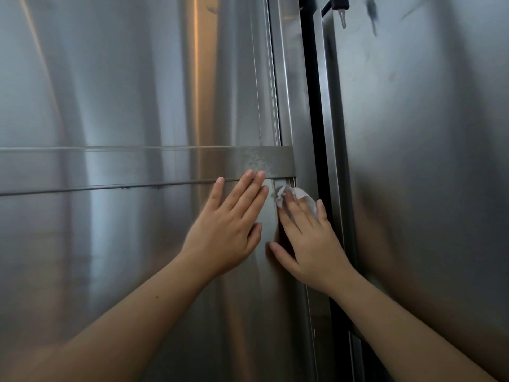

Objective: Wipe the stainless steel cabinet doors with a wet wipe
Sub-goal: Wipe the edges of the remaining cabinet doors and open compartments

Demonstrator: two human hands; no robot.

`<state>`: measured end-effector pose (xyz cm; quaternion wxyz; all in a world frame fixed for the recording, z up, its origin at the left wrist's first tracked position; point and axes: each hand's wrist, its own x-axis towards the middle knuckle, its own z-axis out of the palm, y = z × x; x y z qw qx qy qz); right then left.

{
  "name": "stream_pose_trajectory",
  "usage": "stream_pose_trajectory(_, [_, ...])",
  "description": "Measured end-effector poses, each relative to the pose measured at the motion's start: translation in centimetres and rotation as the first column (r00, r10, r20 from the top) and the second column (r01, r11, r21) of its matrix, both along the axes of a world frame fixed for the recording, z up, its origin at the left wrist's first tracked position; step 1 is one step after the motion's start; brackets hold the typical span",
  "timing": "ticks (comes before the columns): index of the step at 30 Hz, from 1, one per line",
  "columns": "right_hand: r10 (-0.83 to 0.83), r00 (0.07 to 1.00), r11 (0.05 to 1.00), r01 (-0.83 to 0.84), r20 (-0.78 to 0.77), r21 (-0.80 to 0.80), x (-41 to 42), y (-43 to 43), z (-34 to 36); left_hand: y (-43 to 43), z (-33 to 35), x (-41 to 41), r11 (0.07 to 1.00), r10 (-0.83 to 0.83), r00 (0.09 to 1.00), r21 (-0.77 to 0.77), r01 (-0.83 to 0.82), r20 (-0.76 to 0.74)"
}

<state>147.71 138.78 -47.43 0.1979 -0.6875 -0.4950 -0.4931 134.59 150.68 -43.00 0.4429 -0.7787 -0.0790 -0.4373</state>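
Two stainless steel cabinet doors fill the view: the left door (124, 92) and the right door (427, 161). A horizontal steel band (137, 166) crosses the left door, with a dull speckled patch near its right end. My left hand (228, 224) lies flat on the left door just below that band, fingers straight. My right hand (308, 238) presses a crumpled white wet wipe (297, 195) against the left door's right edge, fingers straight over it. Most of the wipe is hidden under my fingers.
A dark vertical gap (316, 119) with a steel edge strip separates the two doors. A black fitting with a small key (341, 12) sits at the top by the right door. Dark smudges (371, 12) mark the upper right door.
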Motion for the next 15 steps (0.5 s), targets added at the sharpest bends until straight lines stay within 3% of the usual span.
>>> stream_pose_trajectory(7, [0.289,0.954,0.957,-0.291,-0.085,-0.013,0.2,-0.4,0.3,-0.6,0.5,1.4,0.998,0.034,0.998,0.052,-0.031,-0.061])
stream_pose_trajectory(12, [0.388,0.912,0.921,-0.378,-0.135,0.091,0.3,-0.4,-0.3,-0.6,0.4,1.6,0.998,0.014,0.998,0.064,-0.010,-0.057])
stream_pose_trajectory(15, [0.392,0.916,0.910,-0.374,-0.082,0.177,-0.1,-0.6,-0.8,-0.8,0.5,1.8,0.998,0.004,0.998,0.061,0.000,-0.057])
